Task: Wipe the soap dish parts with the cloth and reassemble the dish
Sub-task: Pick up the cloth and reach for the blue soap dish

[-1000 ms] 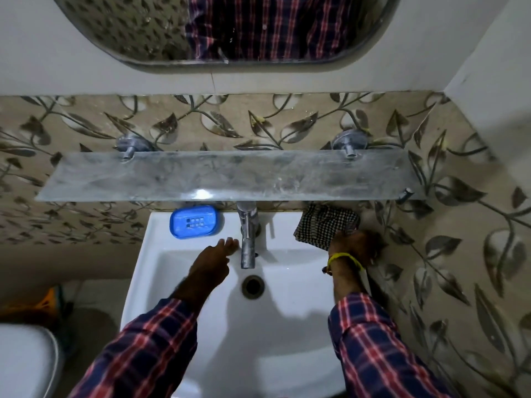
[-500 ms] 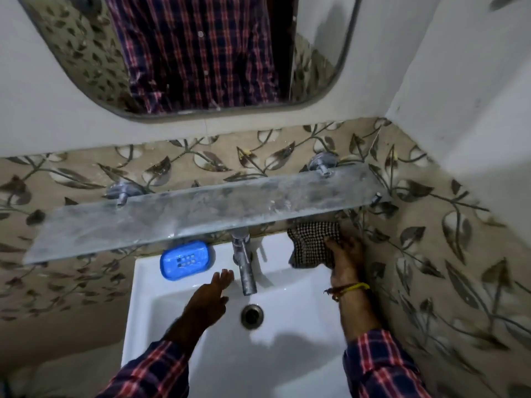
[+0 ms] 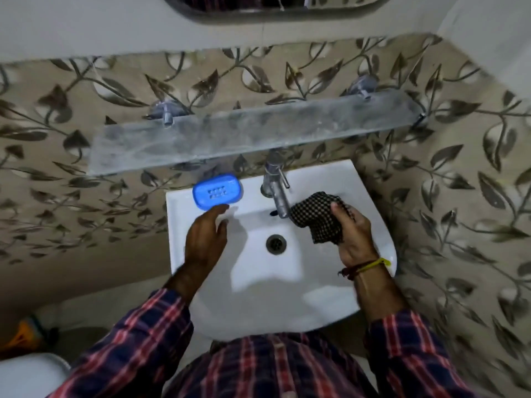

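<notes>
White sink (image 3: 370,214) fixed to leaf-patterned wall, below clouded glass shelf (image 3: 247,136); tap (image 3: 277,191) at back centre, drain (image 3: 276,243) in basin below. Blue soap dish (image 3: 217,191) resting on back-left ledge of sink, left of tap, apparently in one piece with slotted insert seated in base; no soap visible on it. Checked cloth (image 3: 317,222) bunched over right side of basin, just beside tap spout, possibly touching it. Right hand (image 3: 352,239) closed around cloth, thumb pressed on top of fabric, fingers wrapped beneath. Left hand (image 3: 205,234) empty, fingers loosely extended and slightly spread, fingertips just short of near edge of soap dish; contact not evident. Step in hand, by judgement: reach for soap dish, prior to any wiping; task at opening stage, dish not yet taken apart. Next move calls for: grasp of dish at its long edges with left hand, lift clear of ledge toward basin, separation of insert from base, then cloth brought across to each part in turn. Caution: smooth plastic on possibly wet ledge, liable to slide; firm pinch advised.
</notes>
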### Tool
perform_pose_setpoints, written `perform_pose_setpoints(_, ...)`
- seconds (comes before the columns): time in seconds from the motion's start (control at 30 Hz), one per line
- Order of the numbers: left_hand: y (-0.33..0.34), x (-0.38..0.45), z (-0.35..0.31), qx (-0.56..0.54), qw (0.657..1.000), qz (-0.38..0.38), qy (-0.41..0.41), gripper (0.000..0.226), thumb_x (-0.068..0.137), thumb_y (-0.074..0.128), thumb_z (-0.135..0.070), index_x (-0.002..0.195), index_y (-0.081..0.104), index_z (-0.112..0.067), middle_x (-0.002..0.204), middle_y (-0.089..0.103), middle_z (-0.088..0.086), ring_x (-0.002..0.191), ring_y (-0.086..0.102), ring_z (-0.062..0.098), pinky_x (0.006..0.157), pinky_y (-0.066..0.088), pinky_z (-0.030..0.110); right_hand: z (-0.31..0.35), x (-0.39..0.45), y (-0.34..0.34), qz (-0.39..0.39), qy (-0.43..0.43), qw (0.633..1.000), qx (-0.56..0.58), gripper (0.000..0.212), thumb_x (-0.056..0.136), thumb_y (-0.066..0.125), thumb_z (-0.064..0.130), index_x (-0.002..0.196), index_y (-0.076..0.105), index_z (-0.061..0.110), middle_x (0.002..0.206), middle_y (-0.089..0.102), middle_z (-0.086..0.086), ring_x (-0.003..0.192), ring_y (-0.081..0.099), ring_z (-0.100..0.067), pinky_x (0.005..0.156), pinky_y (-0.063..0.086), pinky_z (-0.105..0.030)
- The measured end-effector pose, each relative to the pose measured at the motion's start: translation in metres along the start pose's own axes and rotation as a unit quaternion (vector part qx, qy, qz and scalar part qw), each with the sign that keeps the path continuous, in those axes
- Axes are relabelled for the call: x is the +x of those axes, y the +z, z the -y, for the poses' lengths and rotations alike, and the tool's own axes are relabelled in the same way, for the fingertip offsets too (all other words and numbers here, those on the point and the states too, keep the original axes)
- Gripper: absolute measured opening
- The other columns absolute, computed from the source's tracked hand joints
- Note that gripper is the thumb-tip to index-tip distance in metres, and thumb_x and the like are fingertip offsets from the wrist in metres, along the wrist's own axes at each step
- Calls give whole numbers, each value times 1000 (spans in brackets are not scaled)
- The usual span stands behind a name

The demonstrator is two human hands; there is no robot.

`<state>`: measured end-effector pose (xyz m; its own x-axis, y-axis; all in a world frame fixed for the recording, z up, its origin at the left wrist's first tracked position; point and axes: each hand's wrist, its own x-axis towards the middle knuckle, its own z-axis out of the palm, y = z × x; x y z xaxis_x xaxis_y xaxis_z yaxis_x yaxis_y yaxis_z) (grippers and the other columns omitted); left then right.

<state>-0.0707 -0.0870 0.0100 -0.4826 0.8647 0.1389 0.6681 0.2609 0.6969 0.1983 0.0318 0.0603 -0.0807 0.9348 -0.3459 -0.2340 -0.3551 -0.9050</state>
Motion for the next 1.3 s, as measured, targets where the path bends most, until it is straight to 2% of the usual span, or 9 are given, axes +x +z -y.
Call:
perform_pose_setpoints(0.13, -7, -1, 6, -32, 999, -16, 14, 37, 92, 62, -7, 129, 63, -10, 132, 66, 8, 124, 60, 29, 108, 45, 41, -2, -14, 21, -29, 23, 999, 40, 35, 94, 65, 16, 119, 63, -8, 114, 68, -24, 110, 64, -40, 92, 55, -49)
perform_pose_setpoints(0.3, -12, 3, 14, -71, 996, -58, -19, 37, 91, 64, -3, 128, 63, -7, 131, 66, 10, 123, 60, 30, 106, 45, 39, 3, -35, 52, 58, 181, 978, 90, 63, 80, 77, 21, 129, 55, -11, 128, 61, -30, 121, 59, -43, 97, 52, -56)
perform_pose_setpoints(0.47, -25, 15, 27, -86, 988, -94, -90, 44, 92, 64, -6, 135, 57, -10, 138, 60, 11, 128, 54, 29, 108, 41, 38, 11, -35, 79, 107, 238, 963, 69, 22, 84, 67, 3, 102, 74, -5, 105, 73, -25, 92, 73, -37, 82, 59, -52)
perform_pose_setpoints(0.53, -26, 25, 36, -83, 988, -85, -100, 54, 90, 68, -10, 141, 52, -8, 144, 55, 13, 134, 49, 30, 113, 36, 38, 14, -33, 87, 124, 248, 958, 77, 19, 87, 62, 3, 97, 77, -3, 102, 74, -23, 86, 74, -35, 76, 61, -49)
perform_pose_setpoints(0.67, -21, 47, 59, -83, 986, 3, -142, 98, 74, 87, -32, 153, 33, -9, 157, 39, 12, 145, 36, 27, 119, 31, 42, 5, -22, 101, 156, 208, 962, 86, 43, 83, 60, 5, 125, 62, -2, 121, 68, -25, 107, 68, -36, 87, 59, -47)
perform_pose_setpoints(0.77, -18, 56, 64, -60, 989, 42, -131, 112, 64, 93, -36, 154, 30, -11, 160, 34, 8, 147, 32, 25, 121, 26, 38, -1, -15, 106, 176, 171, 966, 79, 31, 83, 58, 5, 113, 67, 2, 101, 75, -19, 86, 75, -29, 74, 63, -40)
perform_pose_setpoints(0.97, -19, 67, 67, -35, 995, 32, -90, 110, 53, 94, -46, 147, 43, -19, 148, 52, 2, 137, 49, 20, 113, 40, 41, -8, -5, 119, 153, 104, 983, 2, 43, 64, 81, 22, 104, 74, 8, 92, 77, -8, 75, 73, -19, 64, 60, -30)
perform_pose_setpoints(1.17, -26, 72, 43, -14, 997, 10, -82, 83, 52, 96, -37, 124, 63, -15, 120, 68, 4, 110, 60, 22, 97, 50, 37, -17, 5, 127, 128, 94, 987, -34, 24, 76, 78, 11, 98, 75, 3, 89, 77, -11, 75, 72, -23, 65, 60, -35)
perform_pose_setpoints(1.3, -28, 69, 34, -52, 993, -3, -103, 60, 56, 98, -20, 105, 63, -24, 97, 61, -13, 96, 54, -11, 80, 41, 2, -23, 9, 129, 138, 98, 985, -37, 37, 72, 81, 18, 102, 73, -2, 97, 73, -23, 83, 67, -32, 83, 55, -57)
